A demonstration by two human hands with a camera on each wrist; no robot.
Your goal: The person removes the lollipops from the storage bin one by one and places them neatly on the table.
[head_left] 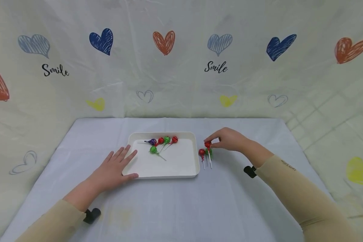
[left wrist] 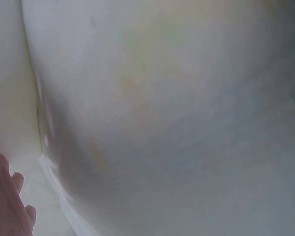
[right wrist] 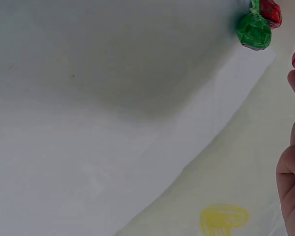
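My right hand [head_left: 230,138] pinches a red-wrapped lollipop [head_left: 207,144] by its head, the white stick pointing down, right of the tray. Just beneath it a green lollipop [head_left: 209,153] and another red lollipop [head_left: 202,153] lie on the table; the right wrist view shows the green one [right wrist: 254,32] close by. My left hand [head_left: 113,169] is spread with straight fingers over the left rim of the white tray [head_left: 181,169]. In the tray lie a purple lollipop [head_left: 152,142], two red ones [head_left: 174,139] and two green ones [head_left: 153,150].
A white cloth [head_left: 175,208] covers the table. Behind it hangs a pale backdrop [head_left: 181,77] printed with hearts and the word Smile. Dark wrist cameras [head_left: 92,215] sit under both forearms.
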